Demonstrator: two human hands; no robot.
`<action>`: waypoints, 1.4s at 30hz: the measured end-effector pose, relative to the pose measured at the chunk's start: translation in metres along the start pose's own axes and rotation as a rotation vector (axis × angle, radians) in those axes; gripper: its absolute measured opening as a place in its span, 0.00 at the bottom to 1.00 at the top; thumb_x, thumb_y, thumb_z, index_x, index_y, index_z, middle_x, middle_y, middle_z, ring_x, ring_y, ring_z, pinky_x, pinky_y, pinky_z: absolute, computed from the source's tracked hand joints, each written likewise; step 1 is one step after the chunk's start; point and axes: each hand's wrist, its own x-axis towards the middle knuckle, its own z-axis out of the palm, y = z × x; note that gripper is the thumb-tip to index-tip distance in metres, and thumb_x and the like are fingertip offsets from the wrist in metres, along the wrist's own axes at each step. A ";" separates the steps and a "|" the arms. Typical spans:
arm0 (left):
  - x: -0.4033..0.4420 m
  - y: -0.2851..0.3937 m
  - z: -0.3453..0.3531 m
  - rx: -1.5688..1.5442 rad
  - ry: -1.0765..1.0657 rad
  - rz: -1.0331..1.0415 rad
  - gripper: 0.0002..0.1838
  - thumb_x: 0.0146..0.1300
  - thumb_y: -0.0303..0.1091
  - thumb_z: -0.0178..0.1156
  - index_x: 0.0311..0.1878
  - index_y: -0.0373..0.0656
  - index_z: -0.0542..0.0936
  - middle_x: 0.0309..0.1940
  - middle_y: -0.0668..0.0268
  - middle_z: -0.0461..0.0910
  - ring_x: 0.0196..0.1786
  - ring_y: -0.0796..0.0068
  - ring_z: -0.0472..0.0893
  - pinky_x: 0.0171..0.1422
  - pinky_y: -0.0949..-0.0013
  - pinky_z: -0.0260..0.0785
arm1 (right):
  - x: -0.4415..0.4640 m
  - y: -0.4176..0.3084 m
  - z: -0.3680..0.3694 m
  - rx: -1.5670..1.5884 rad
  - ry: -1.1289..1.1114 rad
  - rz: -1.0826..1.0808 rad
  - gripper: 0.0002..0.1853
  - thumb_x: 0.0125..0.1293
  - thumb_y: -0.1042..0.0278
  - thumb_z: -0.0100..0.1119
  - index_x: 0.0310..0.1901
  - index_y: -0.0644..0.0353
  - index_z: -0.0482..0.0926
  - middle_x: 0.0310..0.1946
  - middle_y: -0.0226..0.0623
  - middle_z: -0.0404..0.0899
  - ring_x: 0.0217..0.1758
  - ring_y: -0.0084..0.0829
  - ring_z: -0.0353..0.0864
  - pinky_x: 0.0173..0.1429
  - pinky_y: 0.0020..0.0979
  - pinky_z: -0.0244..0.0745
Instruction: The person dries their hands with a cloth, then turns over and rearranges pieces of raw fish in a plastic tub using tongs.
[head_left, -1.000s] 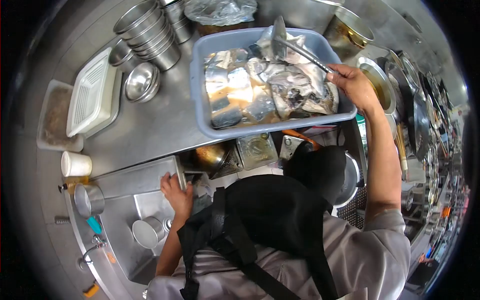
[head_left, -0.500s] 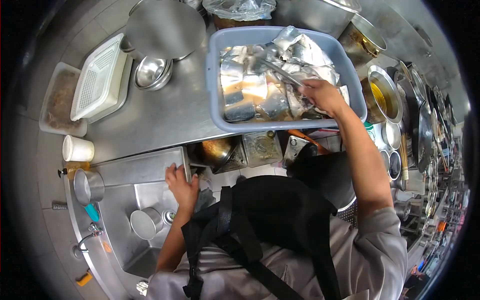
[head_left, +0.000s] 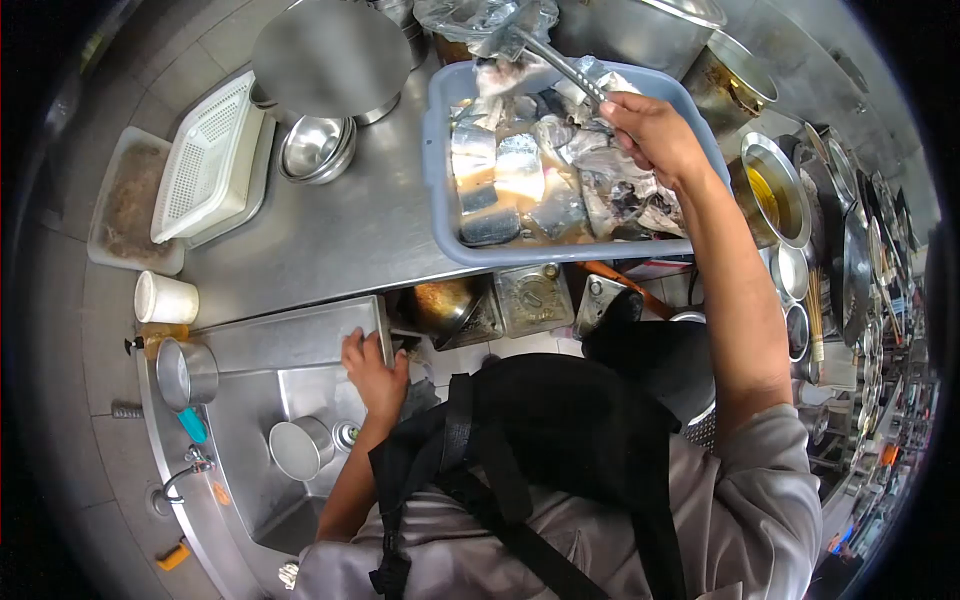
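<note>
Head view: utensil (head_left: pixel 567 68) held over the far part of a blue-grey tub (head_left: pixel 437 200), which sits on a steel counter (head_left: pixel 290 240).
Right hand (head_left: pixel 655 135): fingers closed around the near end of the handle, above the right half of the tub.
Handle line: long axis slants away from the fingers, forward and to the left; working end lies past the far rim side, near a clear plastic bag (head_left: pixel 450 15). Contact with bag: cannot tell.
Nearer hand: right; the left is well apart from the tub.
Loose piece: one pale, pinkish fish piece (head_left: pixel 505 76) just below the working end, overlapping the far rim in view. Blurred; whether carried or only touched, cannot tell.
Utensil look: grey metal, long slim shaft, holes along the grip part; end shape unclear.
Tub contents: fish chunks (head_left: pixel 490 225), wet, silver-blue skin at left, paler torn-looking flesh at right, brownish liquid between.
Left hand (head_left: pixel 375 378): holding nothing visible, fingers spread at the raised edge of the sink ledge (head_left: pixel 290 335).
</note>
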 end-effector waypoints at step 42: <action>0.000 0.002 -0.001 -0.013 0.007 -0.007 0.30 0.50 0.31 0.72 0.58 0.39 0.76 0.66 0.50 0.67 0.71 0.41 0.62 0.75 0.44 0.55 | -0.005 0.027 -0.013 -0.288 0.015 0.114 0.12 0.73 0.56 0.61 0.49 0.54 0.83 0.19 0.20 0.67 0.13 0.13 0.57 0.17 0.21 0.48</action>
